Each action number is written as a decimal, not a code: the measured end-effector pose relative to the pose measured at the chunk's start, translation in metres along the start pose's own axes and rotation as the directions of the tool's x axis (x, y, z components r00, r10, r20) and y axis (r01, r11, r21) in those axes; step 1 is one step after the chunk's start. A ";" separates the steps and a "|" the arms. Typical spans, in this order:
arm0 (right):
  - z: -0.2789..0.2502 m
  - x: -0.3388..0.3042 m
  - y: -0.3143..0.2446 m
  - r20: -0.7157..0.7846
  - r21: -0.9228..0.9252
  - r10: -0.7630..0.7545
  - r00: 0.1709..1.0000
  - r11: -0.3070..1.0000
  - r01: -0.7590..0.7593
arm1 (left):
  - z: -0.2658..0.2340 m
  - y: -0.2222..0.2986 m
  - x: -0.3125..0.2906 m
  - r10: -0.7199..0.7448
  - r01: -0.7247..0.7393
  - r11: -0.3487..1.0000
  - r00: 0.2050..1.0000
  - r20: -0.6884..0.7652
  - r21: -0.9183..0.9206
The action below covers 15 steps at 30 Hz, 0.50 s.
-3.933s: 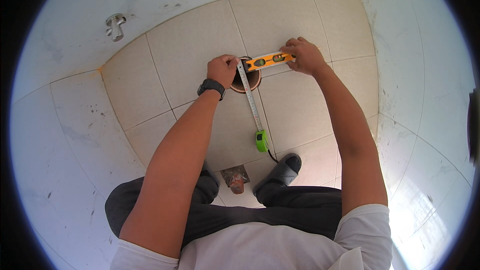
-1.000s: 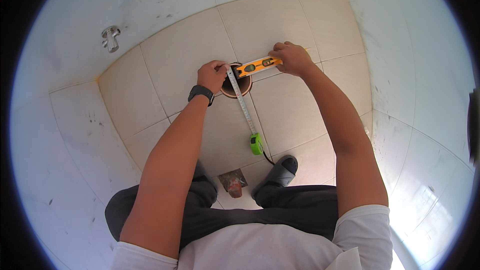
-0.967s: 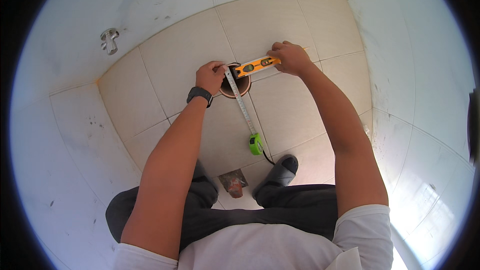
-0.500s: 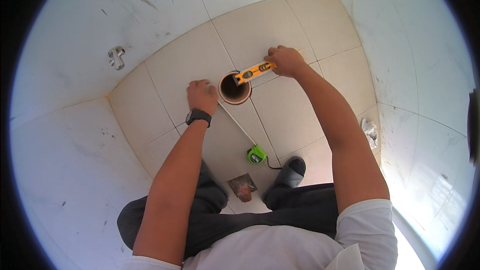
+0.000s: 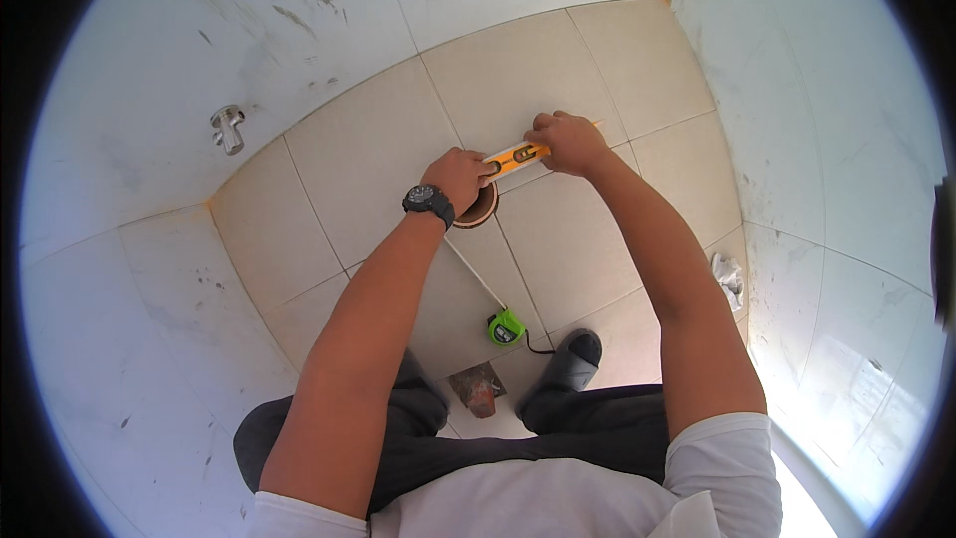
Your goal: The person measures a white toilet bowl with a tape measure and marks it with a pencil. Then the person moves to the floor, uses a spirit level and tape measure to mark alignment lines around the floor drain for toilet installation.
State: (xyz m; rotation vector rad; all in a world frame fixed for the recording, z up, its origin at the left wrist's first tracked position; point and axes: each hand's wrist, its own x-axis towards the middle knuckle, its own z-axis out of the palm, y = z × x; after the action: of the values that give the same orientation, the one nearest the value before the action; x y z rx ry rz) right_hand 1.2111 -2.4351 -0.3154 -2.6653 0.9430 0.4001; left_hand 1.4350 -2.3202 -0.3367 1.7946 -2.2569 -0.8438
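Left hand (image 5: 458,177) shifted onto spirit level (image 5: 516,158) beside pipe (image 5: 487,214).
Right hand (image 5: 572,143) clamps level between fingers; left fingers' closure cannot be told. Slackened grip could tip it into the pipe.

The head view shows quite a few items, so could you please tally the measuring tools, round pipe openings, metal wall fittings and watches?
Measuring tools: 2 (orange spirit level, green tape measure)
Round pipe openings: 1 (floor pipe, partly hidden)
Metal wall fittings: 1 (silver valve-like fitting)
Watches: 1 (black watch)
Total: 5
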 end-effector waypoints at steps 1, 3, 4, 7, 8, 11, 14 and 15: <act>-0.001 0.000 0.000 0.005 -0.001 0.001 1.000 1.000 -0.001 | 0.000 -0.003 0.001 0.000 0.000 1.000 1.000 0.005 0.001; -0.001 0.000 -0.001 0.002 -0.004 0.000 1.000 1.000 0.000 | 0.001 -0.008 0.004 0.023 -0.024 0.999 0.999 0.047 0.022; -0.002 0.000 -0.001 -0.004 -0.005 -0.001 1.000 1.000 0.001 | 0.000 -0.009 0.005 0.036 -0.038 0.999 0.997 0.068 0.031; -0.003 0.000 -0.002 0.015 -0.009 0.006 1.000 1.000 -0.006 | 0.000 -0.009 0.008 0.065 -0.073 0.992 0.995 0.081 0.101; -0.004 0.001 -0.002 0.020 -0.008 0.008 1.000 1.000 -0.008 | 0.000 -0.008 0.009 0.048 -0.059 0.993 0.994 0.101 0.105; -0.005 0.004 -0.002 0.005 -0.011 -0.014 1.000 1.000 0.014 | -0.001 -0.006 0.010 0.026 -0.041 0.993 0.992 0.125 0.112; -0.008 0.007 0.000 -0.010 -0.072 -0.092 0.996 0.993 0.091 | -0.001 -0.006 0.009 0.042 -0.054 0.992 0.994 0.105 0.110; -0.008 0.008 0.000 -0.004 -0.081 -0.091 0.996 0.993 0.090 | 0.000 -0.006 0.009 0.029 -0.041 0.993 0.993 0.114 0.106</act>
State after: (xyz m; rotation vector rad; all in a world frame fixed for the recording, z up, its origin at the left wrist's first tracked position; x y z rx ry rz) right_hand 1.2183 -2.4426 -0.3113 -2.7719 0.8210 0.4159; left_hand 1.4376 -2.3292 -0.3413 1.7884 -2.4421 -0.8520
